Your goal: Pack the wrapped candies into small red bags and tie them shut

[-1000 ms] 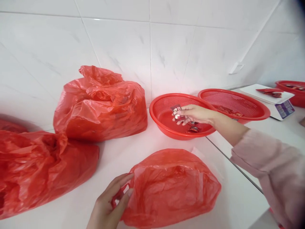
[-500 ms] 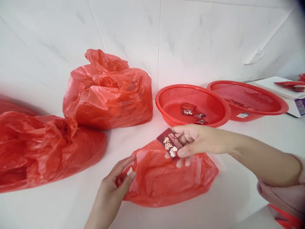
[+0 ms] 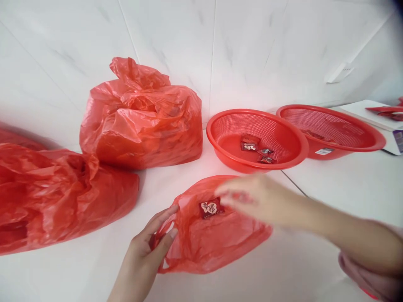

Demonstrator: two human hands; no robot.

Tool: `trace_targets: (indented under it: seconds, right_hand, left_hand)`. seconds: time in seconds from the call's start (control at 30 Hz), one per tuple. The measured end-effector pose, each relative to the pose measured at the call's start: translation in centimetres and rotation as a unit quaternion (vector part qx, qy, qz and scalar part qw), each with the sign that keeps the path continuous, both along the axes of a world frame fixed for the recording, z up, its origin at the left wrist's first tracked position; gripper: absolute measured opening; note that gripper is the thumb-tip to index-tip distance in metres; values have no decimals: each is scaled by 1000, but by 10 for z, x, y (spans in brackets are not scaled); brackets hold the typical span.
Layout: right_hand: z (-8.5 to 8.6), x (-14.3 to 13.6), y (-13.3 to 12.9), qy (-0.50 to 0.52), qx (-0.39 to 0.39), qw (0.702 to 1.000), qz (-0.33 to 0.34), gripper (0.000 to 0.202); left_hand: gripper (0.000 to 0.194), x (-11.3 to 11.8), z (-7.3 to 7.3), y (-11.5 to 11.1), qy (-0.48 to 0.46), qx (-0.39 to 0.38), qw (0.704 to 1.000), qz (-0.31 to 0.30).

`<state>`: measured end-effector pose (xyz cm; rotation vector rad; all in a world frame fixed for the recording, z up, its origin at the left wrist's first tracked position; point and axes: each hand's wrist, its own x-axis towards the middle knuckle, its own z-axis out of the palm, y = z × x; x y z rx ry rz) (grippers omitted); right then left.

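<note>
My left hand [image 3: 154, 243] grips the left edge of a thin red plastic bag [image 3: 220, 247], which lies with its mouth spread on the white surface. Inside the bag, near its back left, is a dark red packet [image 3: 211, 208] with pale lettering. Over the bag's back right edge hovers my right hand [image 3: 248, 195], blurred by motion. Its fingers look loosely bent, and whether anything is between them cannot be made out.
A red basket [image 3: 231, 155] holding several small packets [image 3: 250, 147] stands behind the bag, a second red basket [image 3: 333, 153] beside it. Full red bags [image 3: 147, 134] stand at the left. A flat white device [image 3: 362, 110] is at the far right.
The packet has left my right hand and now lies in the bag, other face up. My right hand has moved slightly, its fingers blurred. My left hand still holds the bag's edge.
</note>
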<state>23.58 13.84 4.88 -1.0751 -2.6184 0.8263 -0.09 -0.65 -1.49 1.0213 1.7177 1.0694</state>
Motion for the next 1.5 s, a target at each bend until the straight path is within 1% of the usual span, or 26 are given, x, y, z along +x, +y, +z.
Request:
trace_targets:
  seconds: [0.07,0.1,0.13,0.17,0.23,0.33,0.4,0.43,0.5,0.57,0.63,0.7,0.8,0.9,0.97,1.0,1.03,1.1,1.17,1.2,1.23,1.27,1.33,1.4,1.43,1.5]
  right_hand:
    - [25,15,46,13,89,992,-90,30]
    - [30,23,72,-34,134,981,-136,33]
    - [30,33,98,-126,157,964,-172,37]
    - [26,42,122,-240,141,940,-196,40]
    - [8,59,159,-315,85,924,-201,35]
    - [-22,75,188,-348,23,918,-188,27]
    - [-32,78,194,-344,4,922,-175,29]
    - [-32,79,196,-338,-3,926,-168,30]
    - [-26,78,196,-313,-18,937,-151,29]
    - [-13,76,191,-258,-37,956,-132,31]
    - [2,72,178,-165,-67,978,-107,40]
    - [17,67,157,-29,-123,988,-87,48]
    - [37,55,115,139,-223,962,-72,50]
    - [48,38,69,178,-285,941,-30,47]
    - [44,26,38,159,-298,941,31,40]
    - [37,20,23,139,-287,945,67,35]
    - [26,14,9,120,-250,955,101,30]
    - [-4,3,-13,86,-100,978,160,32]
    - [-34,-4,-27,34,70,979,189,39]
    - [-44,-5,-32,5,129,973,193,41]
    - [-49,-5,-34,-15,164,966,199,41]
    - [-48,-4,-35,-29,172,962,209,41]
    - [-28,1,-29,-20,132,963,233,38]
    - [6,8,-9,14,71,973,218,31]
    - [21,12,9,33,59,983,170,29]
    - [42,18,56,49,105,992,45,31]
  left_hand:
    - [57,2,3,-1,-58,-12,998,10]
    - [58,3,5,-1,-89,-18,996,12]
    - [59,5,7,-1,-115,-24,993,16]
    - [59,6,8,-1,-136,-29,990,19]
    - [59,6,9,-1,-156,-32,987,29]
    - [59,2,4,0,-148,-33,988,29]
    - [61,-3,0,0,-135,-32,990,11]
    - [61,-5,-2,0,-126,-29,992,3]
    - [59,-7,-3,0,-106,-19,994,-5]
    - [57,-6,-2,-1,-89,-13,996,-3]
    - [57,-3,2,-1,-86,-9,996,8]
    - [59,0,5,-2,-96,-7,995,19]
    - [61,1,7,-2,-115,-11,993,20]
    - [62,2,6,-1,-139,-13,990,18]
    - [62,3,7,0,-161,-15,986,29]
    - [63,4,7,0,-172,-15,984,38]
    - [62,5,8,1,-181,-16,982,46]
    - [61,6,8,2,-190,-15,980,51]
    - [62,5,7,2,-192,-15,980,49]
    - [63,4,6,2,-193,-15,980,43]
    - [65,3,4,2,-195,-16,980,36]
    - [67,1,3,1,-197,-18,980,28]
    - [69,-2,0,1,-198,-24,980,18]
    - [69,-3,-2,1,-196,-26,980,24]
    - [70,-4,-2,1,-194,-27,980,28]
    - [72,-3,-3,2,-191,-26,981,31]
